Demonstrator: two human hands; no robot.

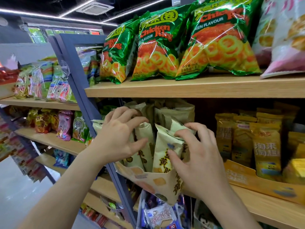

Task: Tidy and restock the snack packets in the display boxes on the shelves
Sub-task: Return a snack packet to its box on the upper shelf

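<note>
Nearest us, our right hand (196, 159) pinches the front packet (163, 146) by its top, thumb on its face. Our left hand (120, 138), fingers (137, 119) spread and curled, grips the neighbouring packets (145, 132) just left of it. All stand upright, long axis vertical, in the display box (156, 180) under both palms, with rear packets (178, 111) just beyond our hands.

L forearm (66, 187) bare, enters from lower-left corner, angled up and to the right. L hand (122, 136) back to camera, fingers curled over tops of cream packets (145, 134), thumb splayed against them. R forearm (231, 209) bare, enters from bottom edge. R hand (199, 156) pinches front packet (165, 146): fingers hooked over top, thumb on face.
</note>
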